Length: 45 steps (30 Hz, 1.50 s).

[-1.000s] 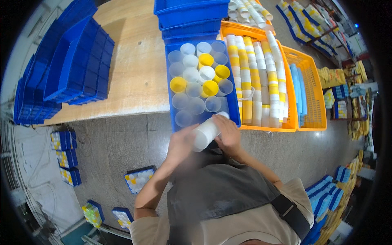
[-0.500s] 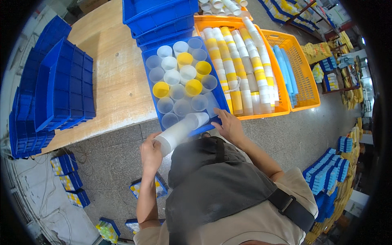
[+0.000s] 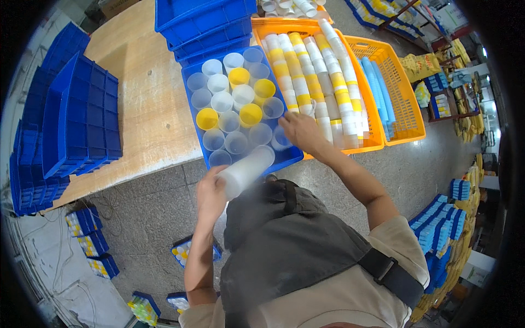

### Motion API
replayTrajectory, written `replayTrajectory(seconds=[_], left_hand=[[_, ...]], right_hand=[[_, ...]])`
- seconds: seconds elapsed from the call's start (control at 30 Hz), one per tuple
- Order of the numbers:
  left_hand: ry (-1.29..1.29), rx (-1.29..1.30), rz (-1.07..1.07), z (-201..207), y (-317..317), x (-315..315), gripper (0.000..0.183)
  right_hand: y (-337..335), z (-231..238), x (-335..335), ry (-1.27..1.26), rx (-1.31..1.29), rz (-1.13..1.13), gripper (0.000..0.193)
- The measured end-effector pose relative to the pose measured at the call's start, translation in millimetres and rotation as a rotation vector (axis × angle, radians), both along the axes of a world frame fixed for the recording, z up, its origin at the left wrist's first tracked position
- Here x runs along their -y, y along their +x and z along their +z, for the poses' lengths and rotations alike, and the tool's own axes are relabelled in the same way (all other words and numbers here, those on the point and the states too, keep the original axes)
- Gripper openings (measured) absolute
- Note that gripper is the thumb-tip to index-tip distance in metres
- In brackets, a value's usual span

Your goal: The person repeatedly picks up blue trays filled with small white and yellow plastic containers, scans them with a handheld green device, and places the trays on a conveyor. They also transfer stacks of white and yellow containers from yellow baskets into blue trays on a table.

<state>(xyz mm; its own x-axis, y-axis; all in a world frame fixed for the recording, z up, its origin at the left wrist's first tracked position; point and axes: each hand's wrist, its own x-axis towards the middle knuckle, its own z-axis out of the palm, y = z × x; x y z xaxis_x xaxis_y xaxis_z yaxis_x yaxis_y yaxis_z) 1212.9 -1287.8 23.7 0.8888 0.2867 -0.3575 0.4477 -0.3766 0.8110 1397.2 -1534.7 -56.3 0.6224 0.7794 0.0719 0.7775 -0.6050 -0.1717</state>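
My left hand (image 3: 210,191) is wrapped round the lower end of a tilted stack of translucent plastic cups (image 3: 246,172). The far end of this stack leans over the near edge of a blue crate (image 3: 195,123). Rows of upright cups stand in that crate, mostly translucent or white, with several yellow ones such as the yellow cup (image 3: 250,115). At the crate's right side, my right hand (image 3: 305,133) has its fingers closed at the rim of a translucent cup (image 3: 280,139). Its fingertips are partly hidden.
An orange basket (image 3: 377,143) with long rows of nested white and yellow cups adjoins the crate. Beyond it, another orange basket (image 3: 407,104) holds light blue stacks. Blue crates (image 3: 87,117) stand left on the wooden table (image 3: 150,109); more blue crates (image 3: 205,22) are stacked behind.
My right hand has moved up along the crate's right side, and the cup there, slanted before, stands straighter. The cup stack in my left hand has drawn slightly back from that corner.
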Motion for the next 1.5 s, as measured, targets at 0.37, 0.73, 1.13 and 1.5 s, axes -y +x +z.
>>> replayTrajectory(seconds=[0.37,0.73,1.13,1.5], left_hand=[[-0.068,0.265,-0.038,43,-22,-3,0.039],[0.414,0.063,0.039,19,-16,-16,0.027],[0.453,0.385,0.137,63,-20,-12,0.038],[-0.118,0.186,0.709,51,-107,-45,0.024]], right_hand=[[-68,125,-29,0.315,-0.405,0.526,0.072],[-73,39,-22,0.715,-0.905,-0.504,0.065],[-87,95,-72,0.389,-0.229,0.227,0.076],[-87,66,-107,0.378,-0.384,0.100,0.100]])
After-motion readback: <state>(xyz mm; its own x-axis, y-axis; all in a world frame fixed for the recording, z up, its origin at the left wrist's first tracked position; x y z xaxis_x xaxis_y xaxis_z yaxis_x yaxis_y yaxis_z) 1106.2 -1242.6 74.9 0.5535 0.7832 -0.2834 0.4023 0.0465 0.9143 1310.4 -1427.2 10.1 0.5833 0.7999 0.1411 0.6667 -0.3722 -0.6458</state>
